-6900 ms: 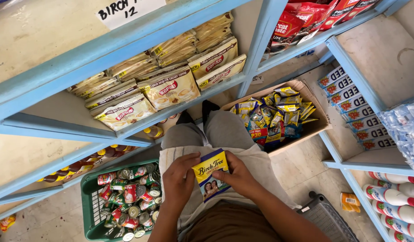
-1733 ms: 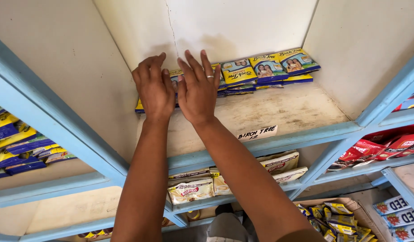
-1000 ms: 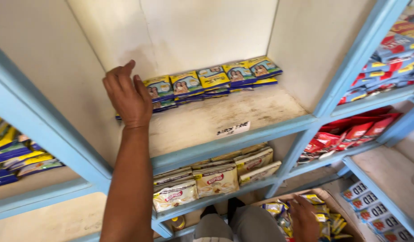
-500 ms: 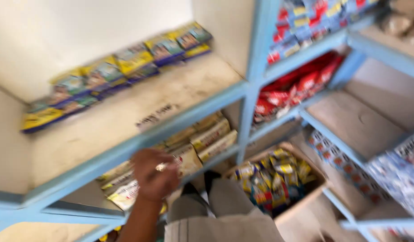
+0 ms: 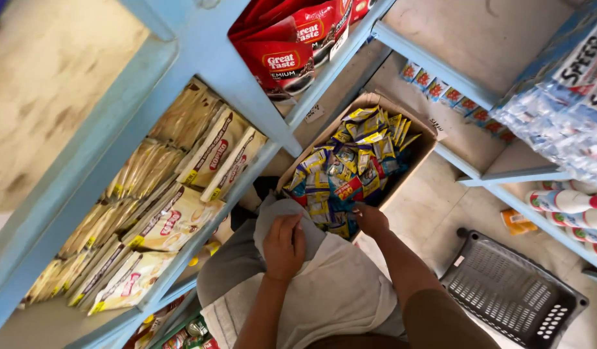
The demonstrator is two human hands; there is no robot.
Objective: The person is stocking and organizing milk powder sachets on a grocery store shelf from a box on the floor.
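While right hand touches sachet box, tiled floor below.

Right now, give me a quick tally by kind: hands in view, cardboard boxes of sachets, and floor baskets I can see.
Hands: 2, the left hand resting on the knee, the right hand at the sachets
Cardboard box of yellow and blue sachets: 1
Grey basket: 1
Green basket: 1, only a corner shows
Total: 5

A small shop: blue shelves packed with packets (a restocking carton too).
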